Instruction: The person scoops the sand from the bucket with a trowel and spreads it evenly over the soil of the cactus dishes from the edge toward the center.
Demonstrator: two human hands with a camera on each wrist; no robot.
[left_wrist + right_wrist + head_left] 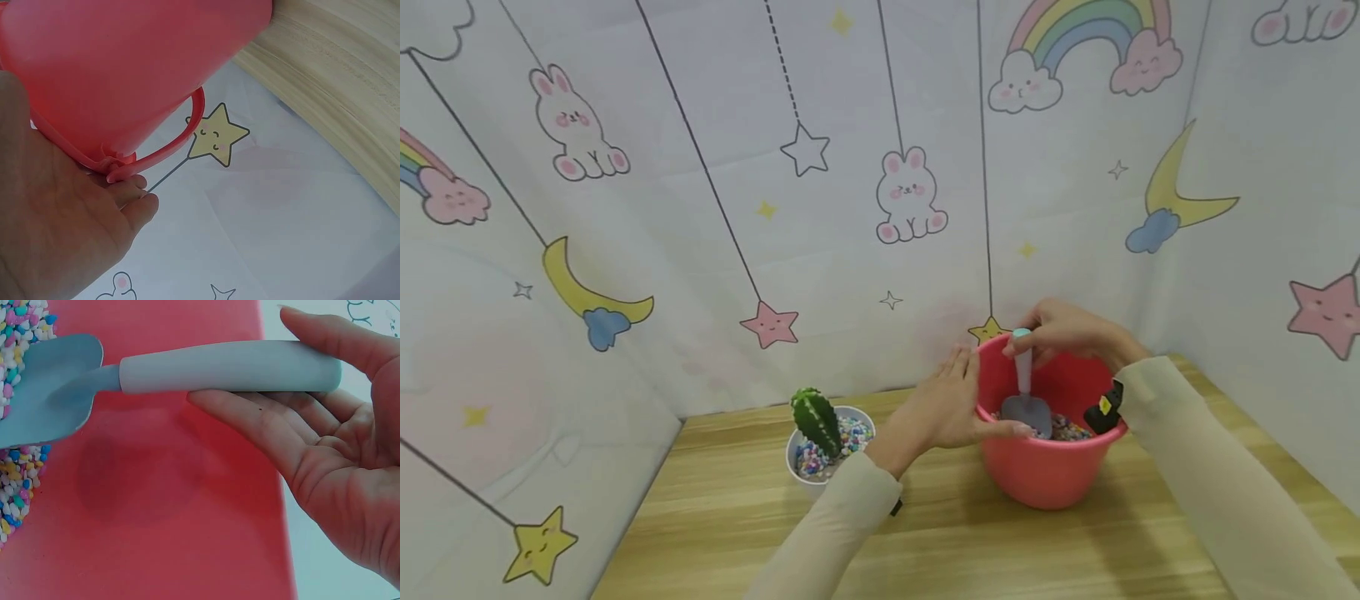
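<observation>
My left hand rests against the left rim of a red bucket, its fingers fairly straight along the outside and the thumb across the front rim. In the left wrist view, fingertips lie beside the hinge of the bucket's red handle. Above the bucket, my right hand holds a small trowel by its pale handle, thumb on one side and fingers on the other. The trowel points down, its grey-blue blade partly in multicoloured pebbles inside the bucket.
Left of the bucket stands a white pot with a green cactus and coloured pebbles. Both containers are on a wood-grain table. A printed cloth hangs behind and along the sides. A black wrist camera is on the right wrist.
</observation>
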